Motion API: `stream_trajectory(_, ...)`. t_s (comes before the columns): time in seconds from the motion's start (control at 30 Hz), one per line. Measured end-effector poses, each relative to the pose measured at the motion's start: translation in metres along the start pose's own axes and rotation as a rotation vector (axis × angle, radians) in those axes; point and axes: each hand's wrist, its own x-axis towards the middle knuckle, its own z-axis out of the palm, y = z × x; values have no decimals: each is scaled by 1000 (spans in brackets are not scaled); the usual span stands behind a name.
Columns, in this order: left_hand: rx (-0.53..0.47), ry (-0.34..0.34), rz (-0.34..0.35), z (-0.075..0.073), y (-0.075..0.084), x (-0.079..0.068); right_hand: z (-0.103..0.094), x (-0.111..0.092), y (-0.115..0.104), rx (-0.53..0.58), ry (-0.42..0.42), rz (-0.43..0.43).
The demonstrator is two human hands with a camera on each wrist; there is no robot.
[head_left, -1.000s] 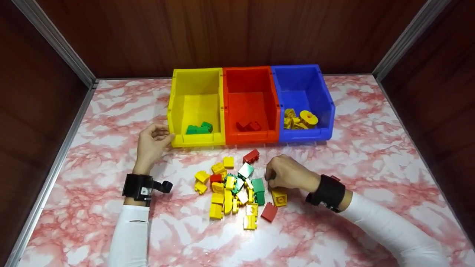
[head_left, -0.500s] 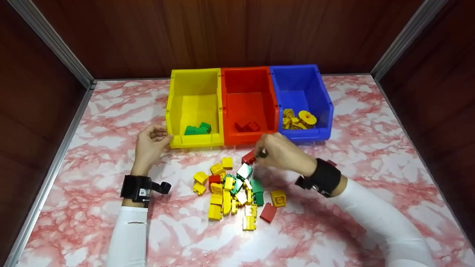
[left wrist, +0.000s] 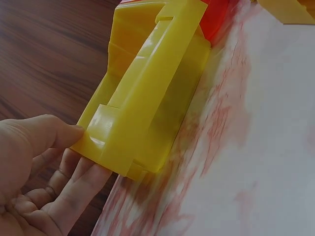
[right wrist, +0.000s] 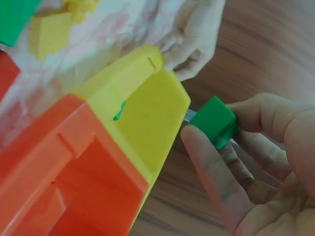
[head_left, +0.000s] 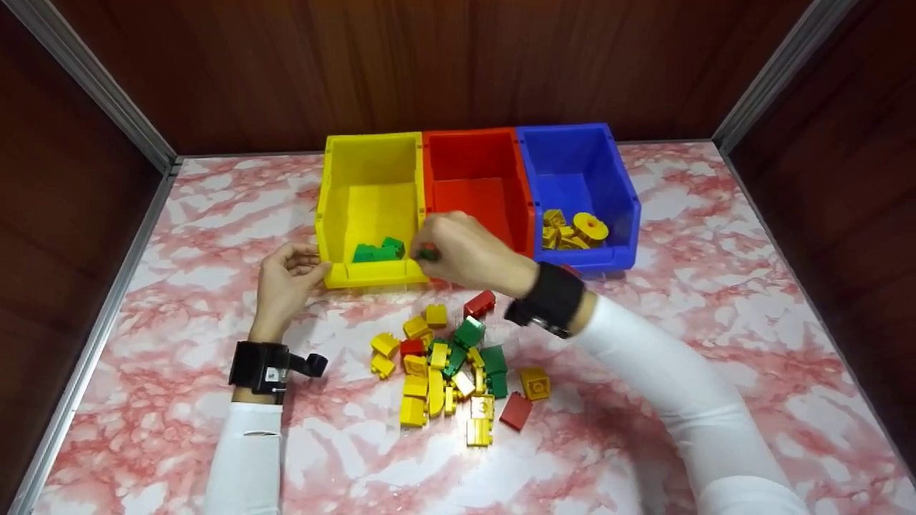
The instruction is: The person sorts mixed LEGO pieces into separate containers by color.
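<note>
My left hand [head_left: 286, 290] pinches the front left corner of the yellow bin [left wrist: 142, 93], thumb on its front edge and fingertips against the side. In the right wrist view a green toy brick [right wrist: 214, 122] is pinched between the thumb and fingers of my right hand [right wrist: 266, 162]. In the head view that hand is over the front of the bins, where the yellow bin meets the red bin [head_left: 469, 197], and mostly covers the brick. Several green bricks [head_left: 379, 250] lie in the yellow bin. The red bin's front floor is hidden by my right hand.
Beside the red bin stands a blue bin [head_left: 622, 257] with several yellow pieces [head_left: 590, 227] inside. In front of the bins lies a loose pile of yellow bricks [head_left: 413, 411], green bricks [head_left: 469, 332] and red bricks [head_left: 515, 411]. Wooden panels [head_left: 444, 64] enclose the table.
My right hand has moved from the pile's right side up and left to the yellow bin's front, carrying the green brick. My left hand keeps its place at the bin's corner.
</note>
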Motion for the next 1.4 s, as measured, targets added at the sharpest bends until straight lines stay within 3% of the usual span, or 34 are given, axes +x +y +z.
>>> stream_trajectory(0.17, 5, 6, -1, 0, -1, 0, 19, 31, -6, -75, -9, -32)
stream_trajectory(0.5, -8, 13, 20, 1, -2, 1, 66, 77, -8, -265, -94, 13)
stream_trajectory(0.67, -25, 15, 16, 1, -2, 0, 78, 85, -1, -365, -114, -8)
stream_trajectory(0.87, -31, 15, 27, 0, -1, 2, 79, 85, 7, -403, -127, -5)
stream_trajectory(1.1, -9, 19, 33, 0, -1, 2, 55, 59, 8, -259, -103, -18)
stream_trajectory(1.4, 14, 12, 34, -1, 0, 0, 7, -32, 21, -217, -21, -126)
